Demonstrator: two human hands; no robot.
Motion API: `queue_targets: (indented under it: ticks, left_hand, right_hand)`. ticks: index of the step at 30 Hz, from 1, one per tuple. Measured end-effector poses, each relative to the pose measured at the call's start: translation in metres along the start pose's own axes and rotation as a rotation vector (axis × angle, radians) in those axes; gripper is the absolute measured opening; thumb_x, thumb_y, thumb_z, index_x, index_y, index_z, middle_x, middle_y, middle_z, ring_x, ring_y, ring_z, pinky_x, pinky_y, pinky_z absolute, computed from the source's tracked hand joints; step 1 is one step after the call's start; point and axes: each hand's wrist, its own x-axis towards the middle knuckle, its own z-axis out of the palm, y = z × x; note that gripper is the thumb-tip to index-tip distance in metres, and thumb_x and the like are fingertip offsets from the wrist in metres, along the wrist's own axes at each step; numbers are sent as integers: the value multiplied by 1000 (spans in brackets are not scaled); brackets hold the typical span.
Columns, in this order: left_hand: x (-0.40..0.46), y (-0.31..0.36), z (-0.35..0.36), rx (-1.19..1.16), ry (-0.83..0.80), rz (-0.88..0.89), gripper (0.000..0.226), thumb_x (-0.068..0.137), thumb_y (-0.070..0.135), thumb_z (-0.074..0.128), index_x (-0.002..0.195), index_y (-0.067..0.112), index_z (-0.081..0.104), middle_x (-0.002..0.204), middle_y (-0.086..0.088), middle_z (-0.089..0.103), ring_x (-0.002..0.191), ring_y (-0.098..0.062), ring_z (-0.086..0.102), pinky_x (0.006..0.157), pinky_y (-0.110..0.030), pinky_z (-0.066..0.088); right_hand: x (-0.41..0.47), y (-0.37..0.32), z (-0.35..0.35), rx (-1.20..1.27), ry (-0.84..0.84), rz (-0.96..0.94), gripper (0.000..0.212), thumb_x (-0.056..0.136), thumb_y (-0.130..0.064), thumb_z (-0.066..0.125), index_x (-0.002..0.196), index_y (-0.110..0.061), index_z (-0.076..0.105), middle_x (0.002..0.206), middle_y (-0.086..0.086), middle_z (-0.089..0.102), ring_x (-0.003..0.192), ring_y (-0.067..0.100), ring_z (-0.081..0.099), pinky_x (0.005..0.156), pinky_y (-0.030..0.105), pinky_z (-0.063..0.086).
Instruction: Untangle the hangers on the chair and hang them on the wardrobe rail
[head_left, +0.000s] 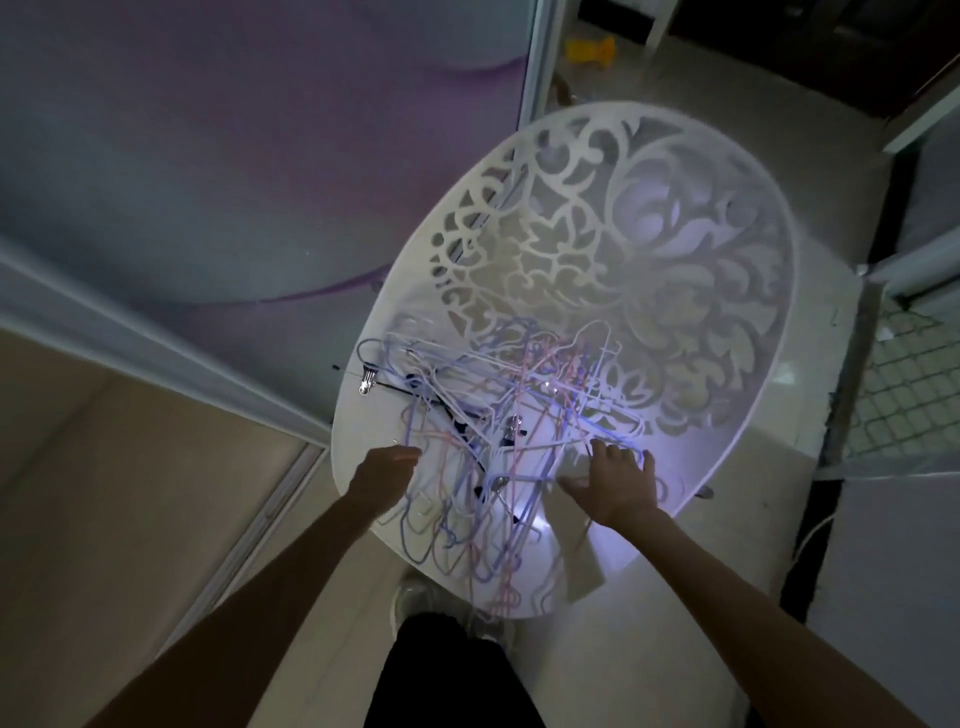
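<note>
A tangled heap of thin wire hangers (488, 415), blue, pink, white and black, lies on the near part of a white chair (649, 223) with a cut-out floral pattern. My left hand (387, 475) reaches into the left side of the heap; its fingers are partly hidden among the wires and I cannot tell whether it grips any. My right hand (615, 480) rests with spread, fairly straight fingers on the right side of the heap. Some hangers droop over the chair's front edge (467, 551). The wardrobe rail is out of sight.
A sliding wardrobe door (234, 156) with a pale frame stands to the left, close beside the chair. Pale floor (649, 649) surrounds the chair; my shoe (415, 603) stands at its front edge. A yellow object (589, 52) lies far back.
</note>
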Motion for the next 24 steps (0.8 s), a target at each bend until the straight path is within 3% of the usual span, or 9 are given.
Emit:
queue_targets:
  ticks: [3, 6, 9, 11, 13, 15, 17, 20, 24]
  left_hand:
    - [19, -14, 17, 30, -37, 6, 44, 93, 4, 47, 137, 8, 46, 139, -15, 49, 127, -30, 49, 95, -28, 44]
    - [36, -21, 26, -17, -89, 42, 49, 92, -3, 49, 139, 6, 42, 141, -16, 45, 110, -26, 63, 61, -10, 44]
    - [43, -29, 32, 63, -98, 81, 48, 90, -7, 49, 136, 5, 46, 138, -15, 50, 97, -34, 65, 47, -11, 33]
    - [39, -35, 32, 78, -114, 86, 46, 90, -8, 49, 135, 1, 47, 115, -11, 66, 77, -15, 68, 41, -6, 34]
    - [35, -34, 28, 60, -124, 67, 48, 85, 3, 57, 132, 1, 50, 96, -7, 66, 52, 8, 61, 44, -6, 41]
    - [32, -29, 23, 91, -50, 97, 52, 74, 17, 61, 123, 1, 58, 111, -12, 64, 84, -15, 71, 74, -25, 54]
    - [32, -15, 23, 129, 43, 180, 46, 76, 19, 60, 118, 2, 61, 123, -15, 62, 111, -32, 61, 95, -39, 48]
    - [29, 18, 33, 150, 89, 214, 39, 88, 11, 55, 128, 12, 54, 129, -8, 56, 119, -27, 55, 99, -35, 44]
    - [45, 47, 46, 301, 312, 505, 55, 76, 19, 57, 130, 11, 52, 138, -12, 47, 128, -31, 45, 103, -39, 37]
  right_hand:
    - [14, -4, 26, 229, 33, 44, 40, 97, -39, 39, 126, -11, 42, 113, 10, 65, 112, 28, 57, 105, 42, 30]
    - [20, 1, 38, 446, 197, 38, 28, 101, -26, 32, 119, -15, 50, 97, 15, 67, 94, 36, 62, 75, 40, 47]
    - [14, 12, 42, 341, 296, 10, 30, 101, -28, 30, 121, -20, 51, 98, 15, 67, 93, 36, 63, 73, 40, 47]
    - [8, 20, 35, 272, 334, -9, 31, 100, -27, 33, 125, -23, 52, 98, 16, 68, 92, 38, 63, 71, 39, 46]
    - [7, 29, 22, 176, 385, -8, 31, 99, -27, 38, 124, -23, 55, 95, 18, 69, 89, 38, 64, 69, 38, 46]
    - [7, 36, 9, 77, 438, -23, 28, 98, -28, 39, 117, -21, 60, 92, 17, 70, 86, 37, 66, 67, 35, 46]
    - [8, 41, -2, -1, 447, -58, 26, 98, -27, 40, 110, -20, 62, 88, 15, 71, 83, 35, 67, 62, 32, 43]
    - [12, 47, -16, -86, 432, -110, 17, 93, -28, 51, 94, -21, 66, 75, 10, 71, 70, 31, 68, 54, 27, 37]
    - [33, 60, -32, -203, 634, -261, 11, 74, -23, 73, 65, -20, 67, 46, 4, 59, 42, 26, 58, 46, 22, 39]
